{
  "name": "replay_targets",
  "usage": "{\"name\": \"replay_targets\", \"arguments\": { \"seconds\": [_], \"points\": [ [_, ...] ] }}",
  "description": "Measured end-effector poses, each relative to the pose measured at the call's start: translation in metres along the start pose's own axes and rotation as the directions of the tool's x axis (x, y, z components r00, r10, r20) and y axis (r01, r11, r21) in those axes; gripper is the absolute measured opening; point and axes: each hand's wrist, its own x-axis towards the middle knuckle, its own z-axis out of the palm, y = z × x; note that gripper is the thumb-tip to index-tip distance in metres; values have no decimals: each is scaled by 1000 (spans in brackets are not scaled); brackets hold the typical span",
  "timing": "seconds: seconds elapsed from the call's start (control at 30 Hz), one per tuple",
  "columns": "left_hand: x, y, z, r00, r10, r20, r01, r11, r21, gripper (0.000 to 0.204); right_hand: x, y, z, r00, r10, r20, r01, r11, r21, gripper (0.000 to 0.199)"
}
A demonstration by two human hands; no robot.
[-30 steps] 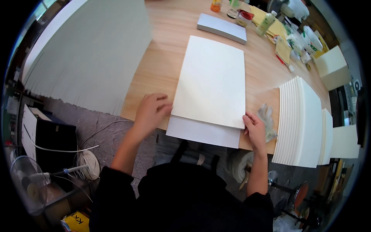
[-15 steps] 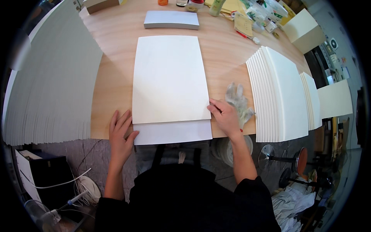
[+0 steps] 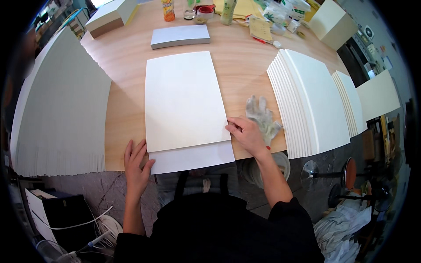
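— Beneath the off-white board (image 3: 184, 101): findings?
— Noted 1 white sheet (image 3: 193, 158), protruding past the board's near edge; then the wooden table (image 3: 125, 114).
— Left of the board?
— Observed left hand (image 3: 138, 165) beside its near corner, fingers spread, grasping nothing.
— Right of it?
— Observed right hand (image 3: 247, 135), fingertips at the board's edge; pinching or merely touching, not determinable. Farther right, logged 1 glove (image 3: 262, 117).

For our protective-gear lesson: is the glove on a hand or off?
Off: the glove lies on the table, and the left hand and right hand are both bare.
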Motion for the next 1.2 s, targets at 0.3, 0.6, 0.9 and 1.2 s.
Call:
{"name": "replay_targets", "arguments": {
  "seconds": [0.3,0.6,0.9,1.2],
  "points": [
    [18,0,7,994,93,-58,-88,993,80,68,-2,4,0,1000,5,-30,-5,1000,-5,30],
    [56,81,14,770,458,444,-592,773,228,97,-45,9,-27,974,-127,-189,135,990,29,29],
    [55,76,-1,816,437,379,-497,865,72,80,-63,-29,-29,965,-229,130,239,969,-68,77],
    [82,15,-28,871,301,387,-311,950,-40,38,-10,-5,4,924,-377,63,379,925,-29,25]
  ]
}}
